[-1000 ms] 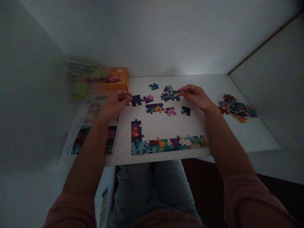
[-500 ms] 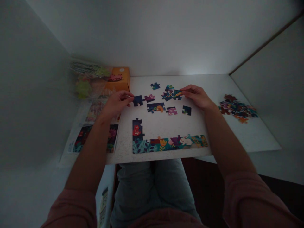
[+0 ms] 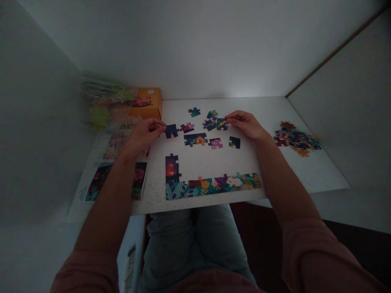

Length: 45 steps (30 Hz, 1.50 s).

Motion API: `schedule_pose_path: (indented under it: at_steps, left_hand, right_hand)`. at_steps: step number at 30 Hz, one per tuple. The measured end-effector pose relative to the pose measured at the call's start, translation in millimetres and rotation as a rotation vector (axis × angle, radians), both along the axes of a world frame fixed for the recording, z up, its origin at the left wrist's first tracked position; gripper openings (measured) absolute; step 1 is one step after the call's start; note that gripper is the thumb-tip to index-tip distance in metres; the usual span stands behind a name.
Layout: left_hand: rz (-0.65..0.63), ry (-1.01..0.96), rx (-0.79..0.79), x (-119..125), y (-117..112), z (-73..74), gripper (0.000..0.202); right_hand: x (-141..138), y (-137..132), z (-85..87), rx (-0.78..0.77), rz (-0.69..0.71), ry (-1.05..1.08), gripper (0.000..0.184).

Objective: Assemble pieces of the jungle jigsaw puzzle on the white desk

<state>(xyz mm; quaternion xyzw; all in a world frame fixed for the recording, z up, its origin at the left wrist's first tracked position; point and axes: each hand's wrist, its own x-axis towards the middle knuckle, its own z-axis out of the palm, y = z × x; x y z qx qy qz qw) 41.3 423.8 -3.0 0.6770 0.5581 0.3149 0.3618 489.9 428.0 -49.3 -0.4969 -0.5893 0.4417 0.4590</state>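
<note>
My left hand (image 3: 148,132) pinches a dark blue puzzle piece (image 3: 171,131) at its left edge. A purple piece (image 3: 187,127) sits just right of it. My right hand (image 3: 245,123) has thumb and fingers closed on a blue puzzle piece with a yellow figure (image 3: 222,124), beside another blue piece (image 3: 209,124). Nearer to me are a joined dark strip with an orange shape (image 3: 196,140), a pink piece (image 3: 216,143) and a dark corner piece (image 3: 235,142). An L-shaped joined section (image 3: 189,189) lies along the table's front.
A heap of loose pieces (image 3: 296,138) lies on the right. At the left are an orange box (image 3: 148,103), a clear plastic bag (image 3: 105,108) and a picture sheet (image 3: 139,179), partly behind my left forearm. White walls border the white table (image 3: 214,162).
The whole view has shifted a little, so things appear slightly farther left. Both hands keep hold of the same pieces, with hardly any movement over the table.
</note>
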Motion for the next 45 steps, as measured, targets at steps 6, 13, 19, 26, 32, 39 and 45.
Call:
schedule_pose_path:
  at_steps: [6,13,19,26,32,39,45]
  left_hand:
    - [-0.013,0.016,-0.008,0,-1,1.5,0.022]
    - [-0.016,0.039,-0.005,1,-1,3.5,0.024]
    - [0.007,0.054,0.022,1,1,2.5,0.024]
    - [0.012,0.043,0.018,1,1,1.9,0.019]
    - [0.018,0.055,0.005,1,3,-0.3,0.015]
    - [0.007,0.035,0.019,-2,3,-4.3,0.016]
    - [0.017,0.047,0.015,-2,4,-4.1,0.015]
  right_hand:
    - [13,4,5.5,0.045,-0.159,-0.068,0.037]
    - [15,6,-3.5,0.004,-0.147,-0.069,0.031]
    - [10,3,-2.3,-0.041,-0.138,-0.09,0.017]
    - [14,7,-8.2,0.001,-0.12,-0.12,0.026]
    - [14,11,-9.4,0.035,-0.133,-0.211,0.05]
    - [18,11,-11.1,0.074,-0.143,-0.244,0.048]
    - [13,9,-6.4,0.057,-0.16,-0.247,0.046]
